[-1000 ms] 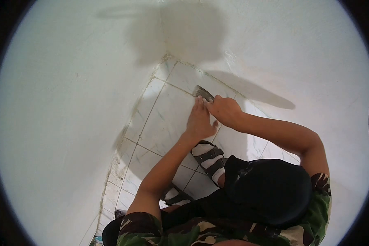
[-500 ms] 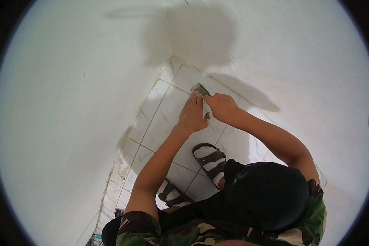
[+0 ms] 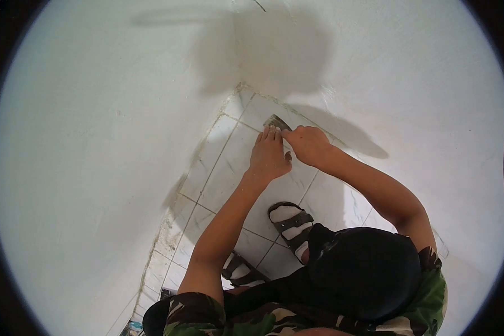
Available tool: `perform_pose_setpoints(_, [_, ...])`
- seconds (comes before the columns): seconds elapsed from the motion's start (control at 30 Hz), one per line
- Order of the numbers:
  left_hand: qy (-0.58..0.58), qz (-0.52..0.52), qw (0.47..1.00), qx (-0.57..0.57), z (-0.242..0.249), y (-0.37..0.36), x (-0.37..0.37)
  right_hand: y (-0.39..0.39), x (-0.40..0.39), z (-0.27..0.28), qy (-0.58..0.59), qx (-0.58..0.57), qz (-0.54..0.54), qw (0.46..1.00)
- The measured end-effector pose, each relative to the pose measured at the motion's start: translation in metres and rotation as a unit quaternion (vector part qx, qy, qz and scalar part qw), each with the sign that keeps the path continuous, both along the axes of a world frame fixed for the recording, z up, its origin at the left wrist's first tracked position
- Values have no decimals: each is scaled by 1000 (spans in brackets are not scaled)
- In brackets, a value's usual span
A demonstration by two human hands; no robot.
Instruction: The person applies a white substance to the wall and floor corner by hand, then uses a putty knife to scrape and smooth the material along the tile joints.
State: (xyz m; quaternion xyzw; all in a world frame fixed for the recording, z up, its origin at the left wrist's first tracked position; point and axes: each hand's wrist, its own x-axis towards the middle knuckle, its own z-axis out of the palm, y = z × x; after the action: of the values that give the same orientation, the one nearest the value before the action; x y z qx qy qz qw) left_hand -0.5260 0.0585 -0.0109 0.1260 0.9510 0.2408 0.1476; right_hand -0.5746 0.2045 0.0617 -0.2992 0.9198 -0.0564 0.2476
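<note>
Measured against the corner where the 2 walls [image 3: 106,140] [image 3: 409,67] meet the floor [image 3: 243,168], the scraper [image 3: 276,120] has crept a little toward 11 o'clock over the last 1 s, and more of its metal is now covered by fingertips. It lies low over the white floor tiles, close to the end of a grout line [image 3: 246,124], short of the corner and apart from both walls. The right hand [image 3: 307,144], at 4 o'clock from the metal, is curled around the scraper, hiding its grip end. The left hand [image 3: 269,158], at 6 o'clock, is flat rather than closed, its fingers side by side with tips on the metal and its thumb off to 3 o'clock. The hands have moved along together, so the shift looks to me like a short, controlled push, with the left fingers pressing and guiding while the right hand drives. The sandals [image 3: 292,223], farther down toward 6 and 7 o'clock, have held nearly the same place on the tiles. Whether the edge truly touches tile, I cannot tell.
</note>
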Motion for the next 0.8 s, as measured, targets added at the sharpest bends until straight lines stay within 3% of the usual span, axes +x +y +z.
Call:
perform_pose_setpoints(0.13, [-65, 7, 995, 79, 3, -19, -9, 27, 0, -2, 19, -10, -28, 999])
perform_pose_setpoints(0.2, [69, -29, 997, -4, -21, -16, -14, 44, 4, -8, 70, -75, -107, 989])
perform_pose_setpoints(0.3, [153, -110, 978, -90, -37, -1, -31, 59, 11, -7, 54, -56, -154, 985])
perform_pose_setpoints(0.43, [209, -95, 973, 6, -74, -1, -45, 74, 24, -16, 33, -62, -166, 984])
perform_pose_setpoints(0.53, [120, 199, 971, -47, -81, -33, -3, 80, 35, -14, 5, -98, -191, 977])
perform_pose_setpoints(0.6, [-39, 273, 946, -172, -47, -63, 45, 78, 39, -13, -18, -119, -204, 972])
perform_pose_setpoints(0.63, [-115, 303, 924, -205, -34, -70, 63, 75, 40, -17, -20, -119, -204, 972])
perform_pose_setpoints(0.77, [-104, 252, 934, -230, 2, -72, 97, 43, 35, -46, 4, -202, -206, 957])
perform_pose_setpoints(0.8, [-56, 240, 953, -174, 9, -68, 103, 35, 33, -50, 24, -212, -189, 959])
